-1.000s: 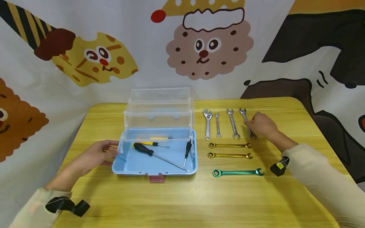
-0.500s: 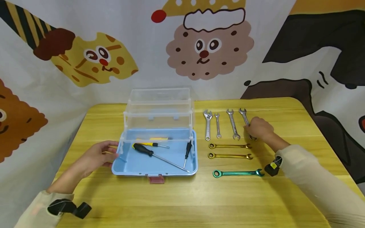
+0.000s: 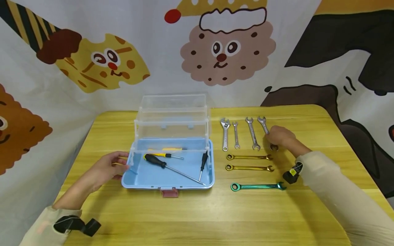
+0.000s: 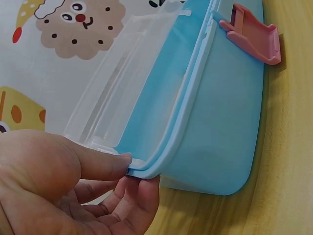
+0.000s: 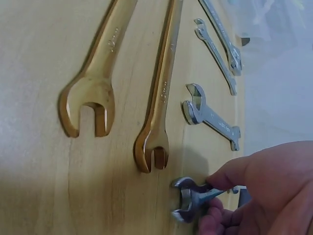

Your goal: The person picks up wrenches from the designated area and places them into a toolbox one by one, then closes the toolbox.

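My left hand (image 3: 106, 169) pinches the left rim of a light blue toolbox (image 4: 210, 122), thumb on top and fingers curled below. Its clear lid (image 3: 172, 118) is raised. Inside lie a large black screwdriver (image 3: 156, 160), a small black one (image 3: 203, 162) and yellow-handled ones partly seen behind the lid. At the right, my right hand (image 3: 280, 135) pinches a silver open-end wrench (image 5: 190, 198) by its shaft, thumb against fingers. Part of that shaft is hidden by the hand. Left of it lie another open-end wrench (image 3: 252, 133), a small wrench (image 3: 236, 135) and an adjustable wrench (image 3: 225, 136).
Two gold ratchet wrenches (image 3: 250, 157) lie in front of the silver row, with a green one (image 3: 258, 187) closer to me. A pink latch (image 4: 257, 36) hangs from the box front. Behind the wooden table (image 3: 197, 222) hangs a cartoon curtain (image 3: 157, 34).
My right hand has shifted slightly along the rightmost silver wrench, and its forearm has moved left. My left hand keeps its place on the toolbox rim.
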`<state>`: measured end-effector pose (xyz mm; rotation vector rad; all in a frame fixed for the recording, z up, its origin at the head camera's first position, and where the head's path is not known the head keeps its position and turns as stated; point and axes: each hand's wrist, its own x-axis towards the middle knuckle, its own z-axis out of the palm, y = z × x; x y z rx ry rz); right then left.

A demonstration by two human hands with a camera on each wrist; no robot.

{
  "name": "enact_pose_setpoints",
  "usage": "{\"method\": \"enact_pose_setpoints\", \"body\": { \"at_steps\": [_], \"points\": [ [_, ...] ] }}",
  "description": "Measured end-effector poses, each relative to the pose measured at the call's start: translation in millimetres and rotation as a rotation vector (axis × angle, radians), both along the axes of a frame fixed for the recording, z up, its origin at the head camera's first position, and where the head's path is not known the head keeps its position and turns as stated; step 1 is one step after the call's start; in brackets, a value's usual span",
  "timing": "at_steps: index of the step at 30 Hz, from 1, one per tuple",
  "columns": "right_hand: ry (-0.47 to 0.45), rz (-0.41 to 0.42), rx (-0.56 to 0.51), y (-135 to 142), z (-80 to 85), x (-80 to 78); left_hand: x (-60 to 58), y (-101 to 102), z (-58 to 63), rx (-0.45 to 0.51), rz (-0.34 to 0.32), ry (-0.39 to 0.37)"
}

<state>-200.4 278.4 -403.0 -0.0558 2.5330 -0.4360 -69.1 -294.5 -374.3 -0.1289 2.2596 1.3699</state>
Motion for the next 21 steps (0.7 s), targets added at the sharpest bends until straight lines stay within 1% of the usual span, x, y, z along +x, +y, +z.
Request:
{"method": "enact_pose_setpoints", "body": {
  "at_steps": [2, 7, 10, 13, 16, 21],
  "points": [
    [-0.002, 0.005, -0.03, 2, 0.0, -0.5, 0.0, 1, -0.1, -0.001, 0.001, 0.0],
    [0.0, -0.023, -0.136, 9, 1.9, -1.2, 0.3, 1, -0.2, -0.013, 0.0, 0.003],
    [0.008, -0.054, -0.191, 15, 0.4, -1.9, 1.5, 1, 0.2, -0.011, -0.005, 0.004],
    [0.061, -0.101, -0.246, 21, -1.7, 0.5, 2.7, 1, 0.1, -0.003, -0.009, 0.006],
    [0.111, -0.156, -0.296, 25, -1.0, 6.9, 3.2, 2, -0.4, 0.003, -0.012, 0.009],
    [0.209, -0.206, -0.358, 27, -0.4, 16.6, 3.2, 2, -1.4, 0.0, -0.009, 0.021]
  ]
}}
